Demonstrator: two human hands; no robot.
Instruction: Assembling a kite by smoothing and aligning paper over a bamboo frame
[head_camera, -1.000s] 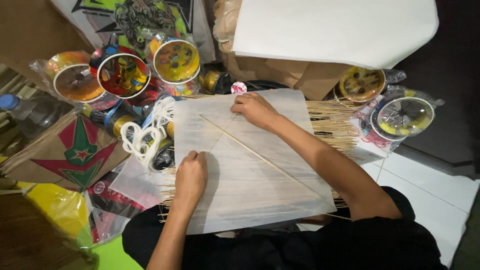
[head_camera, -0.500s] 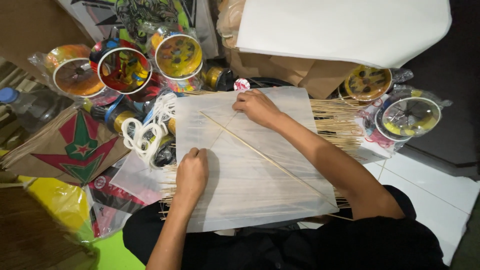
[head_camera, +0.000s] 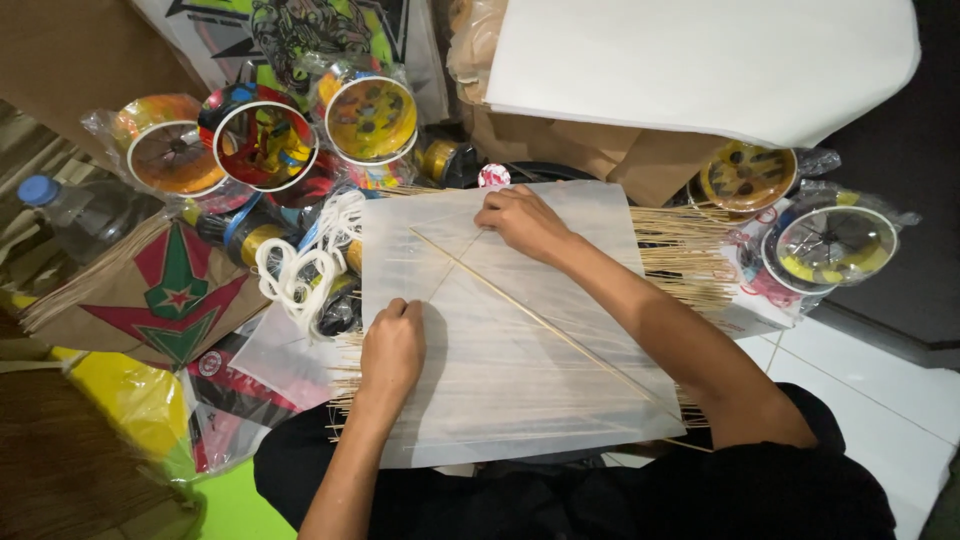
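Both hands (head_camera: 392, 350) shifted, pressing translucent paper (head_camera: 520, 400).

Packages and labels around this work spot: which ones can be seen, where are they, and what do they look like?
Clear plastic bags with round, brightly coloured string spools: upper left, yellow, red and blue.
Clear bag holding a clear-rimmed spool: far right.
Brown paper kite with a red and green star print: left.
Small round red-and-white sticker: above the right hand.
Brown paper bag: top centre.
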